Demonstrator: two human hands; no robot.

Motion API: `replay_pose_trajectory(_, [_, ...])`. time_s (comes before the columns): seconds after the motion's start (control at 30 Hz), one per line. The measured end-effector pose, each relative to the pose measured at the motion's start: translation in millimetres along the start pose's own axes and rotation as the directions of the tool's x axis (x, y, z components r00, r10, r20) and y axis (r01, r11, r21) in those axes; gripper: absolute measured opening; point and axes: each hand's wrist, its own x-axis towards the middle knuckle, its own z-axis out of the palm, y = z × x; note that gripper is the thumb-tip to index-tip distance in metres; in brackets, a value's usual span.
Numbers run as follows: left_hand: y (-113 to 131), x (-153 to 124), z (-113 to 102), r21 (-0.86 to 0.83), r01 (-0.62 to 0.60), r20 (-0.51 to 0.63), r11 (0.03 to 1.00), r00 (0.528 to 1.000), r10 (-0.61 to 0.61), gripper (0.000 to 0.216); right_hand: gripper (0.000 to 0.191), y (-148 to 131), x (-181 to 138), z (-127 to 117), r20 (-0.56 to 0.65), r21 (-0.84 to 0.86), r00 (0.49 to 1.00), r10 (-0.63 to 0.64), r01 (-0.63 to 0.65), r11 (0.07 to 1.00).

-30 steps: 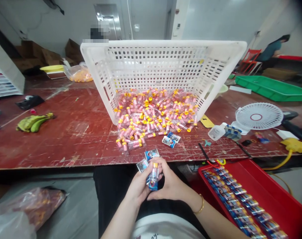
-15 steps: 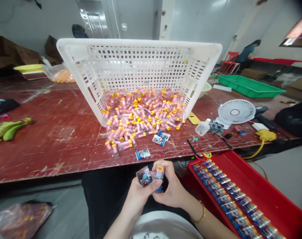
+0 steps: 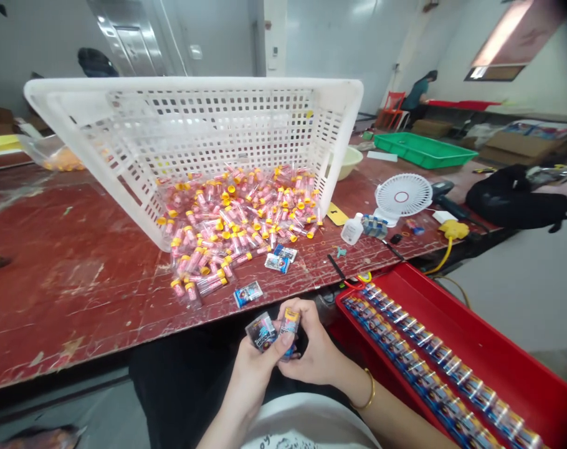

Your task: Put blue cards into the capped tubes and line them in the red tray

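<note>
Over my lap, just off the table's front edge, my two hands meet. My left hand [image 3: 252, 366] is closed on a flat clear packet with a dark and blue print [image 3: 263, 332]. Its thumb presses against a small tube-like pack with a yellow label [image 3: 290, 319], which the fingers of my right hand [image 3: 314, 349] wrap around from the other side. The lower ends of both packs are hidden by my fingers. Just beyond, a blue-and-white packet [image 3: 248, 294] lies flat on the table, with two more packets [image 3: 278, 262] behind it.
A white basket [image 3: 342, 143] lies tipped, spilling many yellow-capped tubes [image 3: 237, 218] onto the red table [image 3: 78, 262]. At my right, a red tray [image 3: 493, 337] holds rows of packets [image 3: 419, 374]. A bottle [image 3: 352, 229], fan [image 3: 404, 196] and green tray [image 3: 424, 153] stand farther right.
The view has turned to the right, so the basket and table appear shifted left and more of the red tray shows. Both hands keep nearly the same grip on the packs.
</note>
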Motion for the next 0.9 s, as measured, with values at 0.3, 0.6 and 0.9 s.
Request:
replay_pose_trajectory(0.3, [1, 3, 11, 0.032, -0.002, -0.014, 0.999, 1.000, 0.002, 0.037, 0.062, -1, -2, -12, -0.024, 0.060, 0.999, 0.032, -0.031, 0.998])
replay_pose_trajectory(0.6, [-24, 30, 32, 0.133, 0.033, 0.045, 0.991, 0.998, -0.039, 0.050, 0.037, 3, -13, -60, -0.189, 0.459, 0.934, 0.302, -0.188, 0.868])
replay_pose_trajectory(0.9, [-50, 56, 39, 0.133, 0.216, 0.038, 0.967, 0.974, -0.223, 0.021, 0.017, 2, -191, -291, -0.881, -0.061, 0.251, 0.401, -0.901, 0.430])
